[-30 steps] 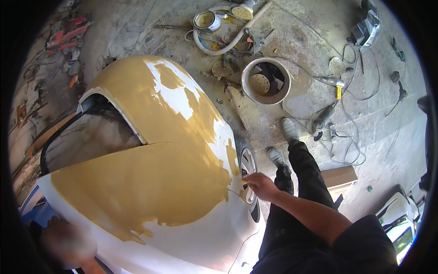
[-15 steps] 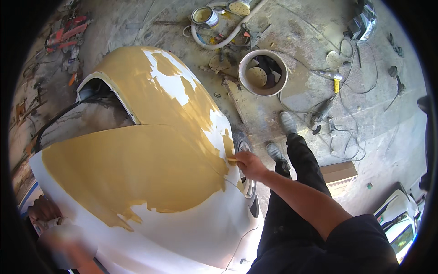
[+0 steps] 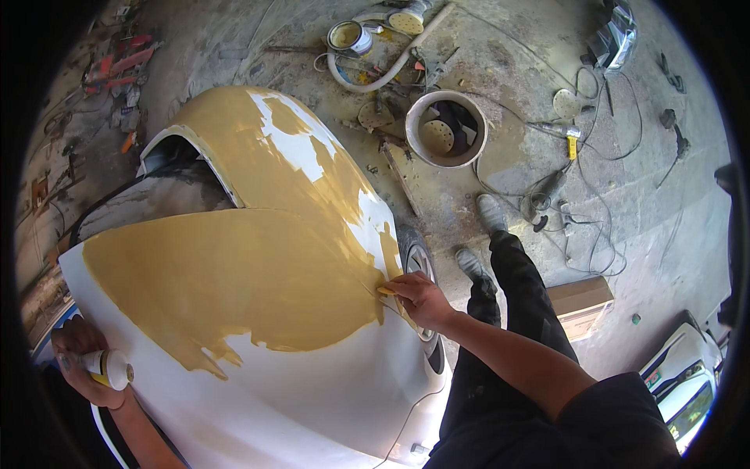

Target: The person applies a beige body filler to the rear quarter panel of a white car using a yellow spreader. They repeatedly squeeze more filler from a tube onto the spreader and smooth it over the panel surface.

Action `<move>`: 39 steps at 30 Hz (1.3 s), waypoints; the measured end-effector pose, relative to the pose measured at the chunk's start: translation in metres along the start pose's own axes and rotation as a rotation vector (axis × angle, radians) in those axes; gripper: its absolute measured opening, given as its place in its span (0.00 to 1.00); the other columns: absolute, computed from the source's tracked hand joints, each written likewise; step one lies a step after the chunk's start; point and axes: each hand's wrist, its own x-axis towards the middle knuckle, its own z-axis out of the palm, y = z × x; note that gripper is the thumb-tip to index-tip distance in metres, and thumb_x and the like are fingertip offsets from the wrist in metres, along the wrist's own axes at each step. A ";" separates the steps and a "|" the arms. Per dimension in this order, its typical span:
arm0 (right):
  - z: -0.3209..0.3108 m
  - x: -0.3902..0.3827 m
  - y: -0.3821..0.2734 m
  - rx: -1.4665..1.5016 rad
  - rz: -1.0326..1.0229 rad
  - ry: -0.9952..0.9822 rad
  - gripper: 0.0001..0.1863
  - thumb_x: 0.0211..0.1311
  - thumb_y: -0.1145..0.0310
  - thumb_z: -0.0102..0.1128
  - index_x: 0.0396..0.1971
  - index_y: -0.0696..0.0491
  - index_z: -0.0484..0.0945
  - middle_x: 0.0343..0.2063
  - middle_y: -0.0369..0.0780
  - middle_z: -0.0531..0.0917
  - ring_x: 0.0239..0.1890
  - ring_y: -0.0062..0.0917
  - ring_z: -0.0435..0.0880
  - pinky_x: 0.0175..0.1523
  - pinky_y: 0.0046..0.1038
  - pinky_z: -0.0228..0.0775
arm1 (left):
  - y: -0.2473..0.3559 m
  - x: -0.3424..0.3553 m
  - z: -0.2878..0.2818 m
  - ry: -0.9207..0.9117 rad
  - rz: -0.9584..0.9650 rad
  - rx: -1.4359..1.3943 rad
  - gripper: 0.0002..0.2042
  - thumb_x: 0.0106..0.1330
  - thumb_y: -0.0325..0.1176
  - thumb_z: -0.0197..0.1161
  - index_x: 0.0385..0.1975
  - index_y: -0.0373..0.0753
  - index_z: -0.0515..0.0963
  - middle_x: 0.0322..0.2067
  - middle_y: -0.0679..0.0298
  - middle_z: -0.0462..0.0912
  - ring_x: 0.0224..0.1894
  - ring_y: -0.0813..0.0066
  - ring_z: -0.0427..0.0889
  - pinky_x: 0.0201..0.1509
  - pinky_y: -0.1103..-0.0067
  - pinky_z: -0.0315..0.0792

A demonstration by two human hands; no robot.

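Observation:
A white car body panel [image 3: 312,391] is spread with a wide coat of tan filler [image 3: 211,273], with white patches showing through near the far end. At the coat's right edge, above the wheel [image 3: 416,254], my right hand [image 3: 422,301] pinches a small yellow spreader [image 3: 386,290]; its tip meets the panel. My fingers cover most of the spreader. On the left, my left hand [image 3: 76,356] grips a white bottle-like container [image 3: 116,369] with a yellow band, tilted on its side beside the panel's near left edge.
A round bucket [image 3: 415,144] holding discs and dark cloths stands on the floor past the car. An open tin [image 3: 349,37] and a hose [image 3: 391,72] lie farther off. Cords run around a yellow-ended tool [image 3: 573,145]. A cardboard box [image 3: 582,306] sits right of my legs.
My right hand has slid slightly down and left over the panel with the spreader. The container in my left hand, blurred before, now shows clearly and sits higher.

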 end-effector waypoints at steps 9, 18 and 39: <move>-0.019 -0.060 0.019 -0.134 -0.040 -0.187 0.24 0.62 0.80 0.67 0.58 0.46 0.85 0.49 0.37 0.86 0.53 0.36 0.83 0.62 0.36 0.77 | 0.020 0.000 0.028 0.084 0.022 0.177 0.17 0.74 0.48 0.47 0.30 0.41 0.60 0.24 0.66 0.58 0.27 0.77 0.57 0.30 0.77 0.53; 0.005 -0.014 -0.004 -0.132 -0.190 -0.008 0.26 0.56 0.81 0.69 0.56 0.45 0.85 0.47 0.36 0.85 0.50 0.37 0.82 0.56 0.36 0.77 | 0.015 0.002 0.022 0.042 0.046 0.133 0.18 0.74 0.48 0.51 0.31 0.41 0.60 0.26 0.67 0.58 0.27 0.78 0.58 0.29 0.79 0.52; -0.020 -0.020 0.024 -0.144 -0.044 -0.123 0.18 0.64 0.78 0.65 0.51 0.45 0.87 0.43 0.38 0.85 0.52 0.38 0.83 0.57 0.38 0.77 | 0.010 -0.001 0.017 0.105 0.072 0.154 0.16 0.74 0.46 0.51 0.35 0.40 0.61 0.27 0.68 0.57 0.29 0.80 0.57 0.31 0.80 0.53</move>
